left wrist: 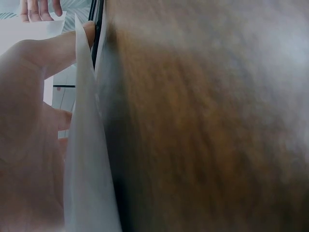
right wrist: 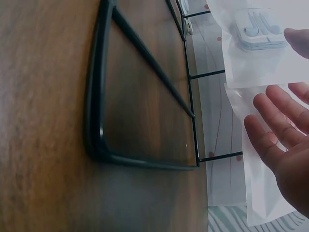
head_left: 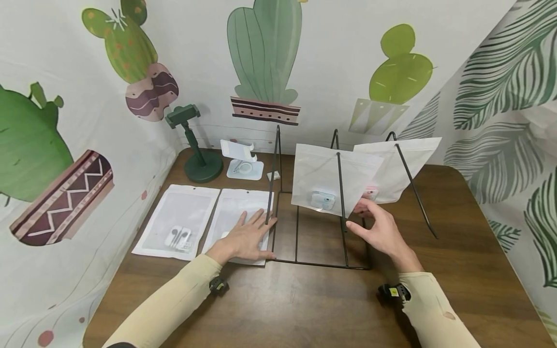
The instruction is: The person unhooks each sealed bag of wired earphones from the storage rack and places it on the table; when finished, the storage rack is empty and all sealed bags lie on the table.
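Note:
My left hand [head_left: 248, 239] lies with fingers spread over a white zip bag [head_left: 232, 199] on the table, its fingertips and thumb at the left side of a black wire rack [head_left: 319, 263]. From the rack's middle prong hangs a white zip bag [head_left: 315, 169] holding a light blue earphone case [head_left: 323, 200]. Behind it, another white bag [head_left: 415, 162] with a pink item [head_left: 371, 192] hangs on the right prong. My right hand [head_left: 380, 229] is at the front bag's lower right corner, thumb in front and fingers behind, apart in the right wrist view [right wrist: 285, 130].
A zip bag with white earphones [head_left: 178, 237] lies flat at the left. Behind it stand a dark green phone stand [head_left: 202, 162] and a white folding stand [head_left: 244, 169]. A small white packet [head_left: 273, 176] lies near the rack. Printed cloth [head_left: 322, 58] hangs behind the table.

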{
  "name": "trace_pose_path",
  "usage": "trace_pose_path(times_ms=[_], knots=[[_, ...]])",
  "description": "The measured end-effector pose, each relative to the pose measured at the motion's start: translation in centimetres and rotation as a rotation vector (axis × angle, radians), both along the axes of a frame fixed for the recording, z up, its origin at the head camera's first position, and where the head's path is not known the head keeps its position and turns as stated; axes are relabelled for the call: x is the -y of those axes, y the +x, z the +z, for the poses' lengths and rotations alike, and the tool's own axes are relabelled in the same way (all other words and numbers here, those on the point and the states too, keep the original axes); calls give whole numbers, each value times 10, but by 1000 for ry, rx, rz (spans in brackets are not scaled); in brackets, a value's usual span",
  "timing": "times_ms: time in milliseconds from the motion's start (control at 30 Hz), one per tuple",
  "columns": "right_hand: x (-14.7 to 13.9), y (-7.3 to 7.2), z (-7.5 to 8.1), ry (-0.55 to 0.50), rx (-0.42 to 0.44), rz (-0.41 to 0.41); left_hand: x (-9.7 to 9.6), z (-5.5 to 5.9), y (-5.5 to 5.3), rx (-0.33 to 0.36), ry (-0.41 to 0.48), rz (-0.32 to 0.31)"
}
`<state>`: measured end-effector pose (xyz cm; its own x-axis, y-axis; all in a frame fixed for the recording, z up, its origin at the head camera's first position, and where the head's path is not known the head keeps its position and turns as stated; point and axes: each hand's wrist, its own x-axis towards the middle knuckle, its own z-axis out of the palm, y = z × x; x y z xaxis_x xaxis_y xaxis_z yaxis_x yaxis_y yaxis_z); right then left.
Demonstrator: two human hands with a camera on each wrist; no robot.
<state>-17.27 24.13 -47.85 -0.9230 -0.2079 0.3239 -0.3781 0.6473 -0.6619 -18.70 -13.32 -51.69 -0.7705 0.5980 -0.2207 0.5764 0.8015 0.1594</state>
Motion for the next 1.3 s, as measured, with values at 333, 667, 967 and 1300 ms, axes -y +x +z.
trace_pose_path(times_ms=[333,667,967,1300], knots=[[8,-4,-1,-52,-27,-14,-1,-1,0,1,-1,1],[19,-10,-2,-150,-4,-25,-2,-3,0,4,-15,11],[26,-17,-5,-155,36,-82,-2,-1,0,7,-8,12],[33,-26,-10,-340,150,-47,-1,-2,-1,-3,-7,11]])
